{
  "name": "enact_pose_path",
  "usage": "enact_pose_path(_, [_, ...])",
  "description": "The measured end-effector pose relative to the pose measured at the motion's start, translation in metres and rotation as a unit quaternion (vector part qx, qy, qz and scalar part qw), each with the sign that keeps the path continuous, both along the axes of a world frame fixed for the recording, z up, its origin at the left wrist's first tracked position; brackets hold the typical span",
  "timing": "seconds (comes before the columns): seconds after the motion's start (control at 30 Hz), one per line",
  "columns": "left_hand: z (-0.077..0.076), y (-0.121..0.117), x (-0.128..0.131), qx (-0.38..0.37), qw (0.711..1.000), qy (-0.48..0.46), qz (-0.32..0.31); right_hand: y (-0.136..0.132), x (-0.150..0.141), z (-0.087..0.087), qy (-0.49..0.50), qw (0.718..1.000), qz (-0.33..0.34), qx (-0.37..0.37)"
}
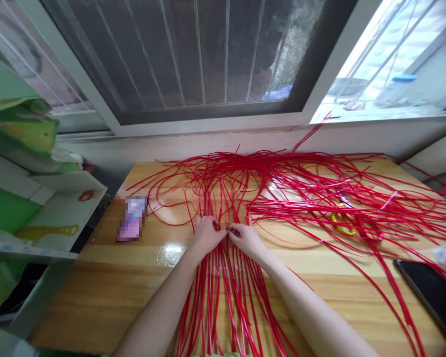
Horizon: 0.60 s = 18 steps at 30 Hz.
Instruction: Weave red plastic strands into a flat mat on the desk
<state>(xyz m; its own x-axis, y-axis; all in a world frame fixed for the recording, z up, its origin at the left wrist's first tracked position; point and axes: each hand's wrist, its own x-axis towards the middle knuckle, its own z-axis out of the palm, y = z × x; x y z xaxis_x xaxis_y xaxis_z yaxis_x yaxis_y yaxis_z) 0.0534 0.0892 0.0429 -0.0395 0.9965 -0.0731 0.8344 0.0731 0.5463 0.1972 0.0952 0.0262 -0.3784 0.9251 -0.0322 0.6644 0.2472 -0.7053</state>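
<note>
Long, thin, glossy red strands (252, 161) lie across a pale, wood-grained bench (107, 292), massed along its far edge under the window. From there, one group runs down the middle towards the person, roughly side by side, and another spreads loosely to the right. The left hand (208, 234) and the right hand (247, 241) are close together over the middle group, thumb and fingertips drawn together in a pinch on the strands; how many each grips is too small to tell. Just nearer the person, a clear, shiny film (226, 267) lies across the same strands. A blurred, purple-pink rectangular object (133, 219) lies on the left. On the right, yellow-handled scissors (345, 225) lie partly under strands, and a flat black device (427, 290) rests near the bench's edge.
</note>
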Motion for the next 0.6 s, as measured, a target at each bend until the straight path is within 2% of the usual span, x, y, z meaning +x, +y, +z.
enact_pose_path(0.07, [0.003,-0.008,-0.005,0.024,0.995,-0.085,-0.04,0.0,-0.001,0.0,-0.009,1.0,-0.007,-0.007])
enact_pose_path(0.13, [0.005,-0.018,-0.01,0.06,0.981,-0.14,-0.117,0.0,-0.003,-0.001,-0.026,1.0,-0.015,-0.009])
enact_pose_path(0.2, [0.009,-0.027,-0.012,0.099,0.966,-0.151,-0.184,-0.001,-0.004,-0.001,-0.048,0.999,-0.016,0.0])
enact_pose_path(0.27, [0.014,-0.032,-0.013,0.139,0.957,-0.134,-0.215,-0.003,-0.006,-0.001,-0.067,0.998,-0.01,0.013])
enact_pose_path(0.4, [0.019,-0.033,-0.012,0.189,0.954,-0.087,-0.216,-0.006,-0.007,-0.001,-0.095,0.995,0.016,0.032])
enact_pose_path(0.5, [0.015,-0.031,-0.011,0.203,0.962,-0.052,-0.174,-0.007,-0.006,0.0,-0.118,0.991,0.043,0.046])
enact_pose_path(0.6, [0.008,-0.03,-0.014,0.184,0.973,-0.008,-0.142,-0.007,-0.001,0.003,-0.103,0.988,0.097,0.061])
